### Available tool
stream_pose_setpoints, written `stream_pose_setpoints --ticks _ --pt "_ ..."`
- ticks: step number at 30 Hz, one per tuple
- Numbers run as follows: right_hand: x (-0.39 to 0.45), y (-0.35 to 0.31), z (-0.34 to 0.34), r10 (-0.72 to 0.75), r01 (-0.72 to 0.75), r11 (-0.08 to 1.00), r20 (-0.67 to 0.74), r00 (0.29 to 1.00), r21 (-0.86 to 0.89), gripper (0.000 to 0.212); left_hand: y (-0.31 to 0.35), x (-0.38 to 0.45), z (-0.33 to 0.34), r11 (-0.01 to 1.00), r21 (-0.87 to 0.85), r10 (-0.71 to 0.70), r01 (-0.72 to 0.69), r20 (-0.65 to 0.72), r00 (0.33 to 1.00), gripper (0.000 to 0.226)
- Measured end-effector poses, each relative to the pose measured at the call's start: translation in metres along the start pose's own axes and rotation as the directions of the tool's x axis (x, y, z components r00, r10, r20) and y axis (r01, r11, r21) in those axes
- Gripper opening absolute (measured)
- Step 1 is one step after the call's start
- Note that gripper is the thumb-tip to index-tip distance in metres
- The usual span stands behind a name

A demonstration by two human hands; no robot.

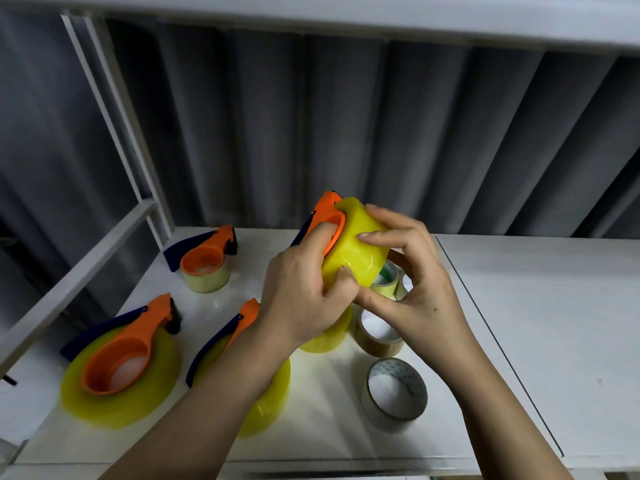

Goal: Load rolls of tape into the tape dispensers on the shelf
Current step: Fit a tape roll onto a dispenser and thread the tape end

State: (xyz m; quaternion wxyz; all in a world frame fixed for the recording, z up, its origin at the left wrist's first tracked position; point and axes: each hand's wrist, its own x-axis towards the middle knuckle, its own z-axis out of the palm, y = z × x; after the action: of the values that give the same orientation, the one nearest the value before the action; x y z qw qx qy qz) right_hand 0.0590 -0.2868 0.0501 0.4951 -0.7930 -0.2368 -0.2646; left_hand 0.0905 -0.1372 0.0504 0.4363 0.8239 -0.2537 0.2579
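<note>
Above the middle of the white shelf [519,306], both hands hold one yellow tape roll [360,251] with an orange dispenser [329,216] seated in its core, lifted clear of the shelf surface. Left hand [304,289]: fingers curled round the roll's near side, one fingertip pushed into the orange hub, thumb pressing the roll's face. Right hand [412,271]: fingers hooked over the top and far edge of the same roll, thumb meeting the left thumb below it. On the shelf, back left: a dispenser loaded with a pale roll [206,268]. Front left: a dispenser sitting in a wide yellow roll [121,372]. Just beside it, partly hidden under the left forearm: a third loaded dispenser [242,341] on yellow tape. Under the hands: another yellow roll [329,337], mostly covered. Loose rolls to the right of it: a tan roll [377,337], a clear roll [394,393] nearer the front edge with small printing inside its core, too small to read, and a pale roll with a green-marked core [389,278] showing behind the held roll. No brand or label is legible anywhere. Grey corrugated wall [346,116] behind.
</note>
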Motion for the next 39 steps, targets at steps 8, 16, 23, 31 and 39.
stream_pose_setpoints --ticks 8,16,23,31,39 --pt "0.000 0.000 0.000 0.044 -0.044 0.999 0.009 0.999 -0.002 0.066 -0.001 0.002 0.002 0.998 0.023 -0.052 0.052 -0.007 0.999 0.048" --pt "0.000 0.001 -0.005 0.021 -0.021 1.000 0.048 0.999 0.012 0.038 -0.004 0.001 0.000 0.999 0.027 -0.038 0.037 0.027 0.999 0.050" --pt "0.018 -0.002 -0.012 0.076 -0.078 0.995 -0.037 0.996 -0.065 0.008 -0.005 -0.004 0.001 1.000 0.026 -0.010 0.007 0.121 0.993 0.063" --pt "0.019 0.005 -0.008 0.013 -0.024 0.982 -0.059 0.998 -0.185 0.008 -0.001 -0.001 -0.001 0.984 0.176 -0.030 0.012 0.103 0.994 0.068" --pt "0.013 0.011 0.000 -0.133 0.111 0.951 -0.059 0.989 -0.287 0.013 -0.002 -0.001 0.000 0.982 0.175 -0.087 0.070 0.096 0.992 0.066"
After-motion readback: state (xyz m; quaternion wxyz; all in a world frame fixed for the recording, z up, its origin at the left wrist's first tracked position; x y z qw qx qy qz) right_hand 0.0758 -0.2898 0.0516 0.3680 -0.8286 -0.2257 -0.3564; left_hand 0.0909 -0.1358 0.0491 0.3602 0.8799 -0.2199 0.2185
